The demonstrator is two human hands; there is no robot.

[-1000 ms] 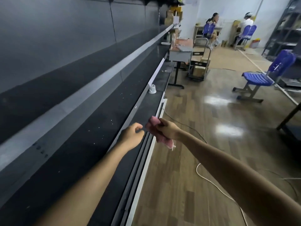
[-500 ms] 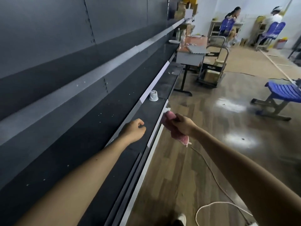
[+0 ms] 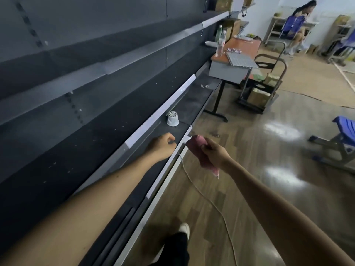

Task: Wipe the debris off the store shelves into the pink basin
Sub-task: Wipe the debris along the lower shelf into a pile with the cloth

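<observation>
Grips a limp pink cloth (image 3: 195, 144) in the right hand (image 3: 216, 153), just right of the clenched, seemingly empty left hand (image 3: 163, 145) over the lower shelf (image 3: 192, 106). Probably soft and light: best bunched mid-cloth. Leaves debris specks (image 3: 115, 129) left of both hands; pink basin unseen.

1. Your left arm (image 3: 99, 191) is bare and stretched out straight, lying over the lower shelf (image 3: 194, 106).
2. Your left hand (image 3: 163, 145) hangs above that shelf, just inside its front edge, with the fingers curled into a fist and nothing visible in it.
3. Your right arm (image 3: 278, 198) reaches forward on the floor side of the shelf.
4. Your right hand (image 3: 215, 153) sits just outside the shelf's front edge, near the left hand. Its fingers and thumb grip a pink cloth (image 3: 198, 148), whose tail hangs below the hand.
</observation>
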